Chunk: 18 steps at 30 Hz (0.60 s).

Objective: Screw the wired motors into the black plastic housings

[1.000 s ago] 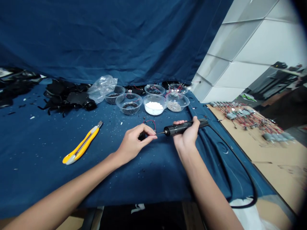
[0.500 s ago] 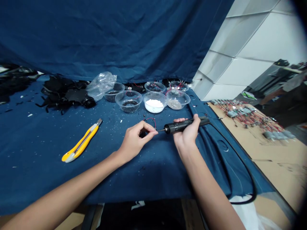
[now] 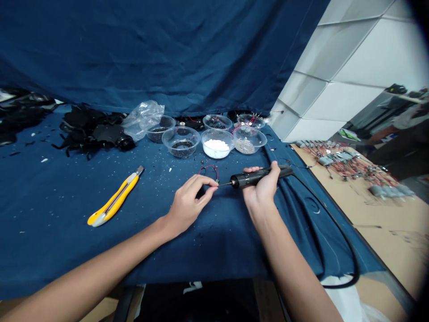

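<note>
My right hand (image 3: pixel 263 185) is wrapped around a black corded electric screwdriver (image 3: pixel 250 178), held level with its thin bit (image 3: pixel 225 184) pointing left. The fingers of my left hand (image 3: pixel 192 199) are pinched together right at the tip of that bit. Whatever sits between those fingertips is too small to make out. Just behind the pinch, a thin red wire (image 3: pixel 217 172) curves over the blue cloth. A yellow utility knife (image 3: pixel 115 198) lies to the left of my left hand, its blade end pointing away from me.
Clear plastic bowls stand behind my hands, among them one of white pieces (image 3: pixel 216 148), one of dark screws (image 3: pixel 181 145) and one of greyish bits (image 3: pixel 244 146). Black parts (image 3: pixel 94 129) are heaped at left. Wired grey parts (image 3: pixel 348 156) cover cardboard at right. The screwdriver's cord (image 3: pixel 338 219) loops rightward.
My left fingertips have shifted very slightly left along the bit, showing a little more of its tip. The screwdriver stays in nearly the same place in my right hand.
</note>
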Each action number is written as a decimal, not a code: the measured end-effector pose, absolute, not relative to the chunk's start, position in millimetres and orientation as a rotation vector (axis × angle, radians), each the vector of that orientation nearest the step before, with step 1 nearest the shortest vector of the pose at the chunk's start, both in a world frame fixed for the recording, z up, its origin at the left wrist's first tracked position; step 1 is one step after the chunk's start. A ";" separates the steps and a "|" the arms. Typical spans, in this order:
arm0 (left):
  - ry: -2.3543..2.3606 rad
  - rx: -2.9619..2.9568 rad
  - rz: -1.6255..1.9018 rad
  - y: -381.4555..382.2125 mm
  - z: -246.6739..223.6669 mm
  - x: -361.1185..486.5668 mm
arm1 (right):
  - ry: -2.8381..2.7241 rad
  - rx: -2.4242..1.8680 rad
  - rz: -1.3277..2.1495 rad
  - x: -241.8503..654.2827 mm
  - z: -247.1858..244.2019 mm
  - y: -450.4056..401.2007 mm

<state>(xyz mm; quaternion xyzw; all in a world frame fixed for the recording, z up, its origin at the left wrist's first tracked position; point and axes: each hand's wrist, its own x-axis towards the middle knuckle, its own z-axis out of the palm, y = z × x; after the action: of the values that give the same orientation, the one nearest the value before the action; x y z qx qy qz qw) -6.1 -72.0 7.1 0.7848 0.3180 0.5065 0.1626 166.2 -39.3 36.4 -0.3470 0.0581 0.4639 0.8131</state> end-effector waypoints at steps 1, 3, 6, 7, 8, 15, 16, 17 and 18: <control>0.919 2.224 1.456 -71.4 7.4 -6.0 | 0.126 -0.741 0.997 166.1 36.5 -39.3; 0.930 2.210 1.498 -70.4 7.8 -5.7 | 0.130 -0.746 1.009 165.6 36.2 -39.3; 0.920 2.251 1.549 -69.9 7.6 -5.1 | 0.126 -0.759 1.010 164.3 35.7 -39.6; 0.919 2.272 1.560 -69.9 7.2 -4.7 | 0.117 -0.759 1.005 163.8 35.8 -39.9; 0.917 2.297 1.566 -70.0 6.8 -4.1 | 0.104 -0.753 0.998 163.4 36.1 -40.3; 0.906 2.502 1.485 -71.6 9.6 -2.9 | 0.060 -0.728 0.964 166.5 40.0 -41.9; 0.922 2.530 1.442 -72.4 11.0 -5.4 | 0.063 -0.730 0.967 167.3 40.0 -42.2; 0.957 2.553 1.401 -73.3 12.1 -8.9 | 0.066 -0.728 0.973 168.0 39.9 -42.4; 1.019 2.571 1.356 -74.0 12.5 -13.4 | 0.071 -0.728 0.978 168.5 39.9 -42.7</control>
<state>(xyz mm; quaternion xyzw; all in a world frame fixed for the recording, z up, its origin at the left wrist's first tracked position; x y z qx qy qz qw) -13.4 -74.0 12.5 0.8343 0.3306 0.4401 0.0307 168.5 -42.7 39.9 -0.3417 0.0334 0.4593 0.8192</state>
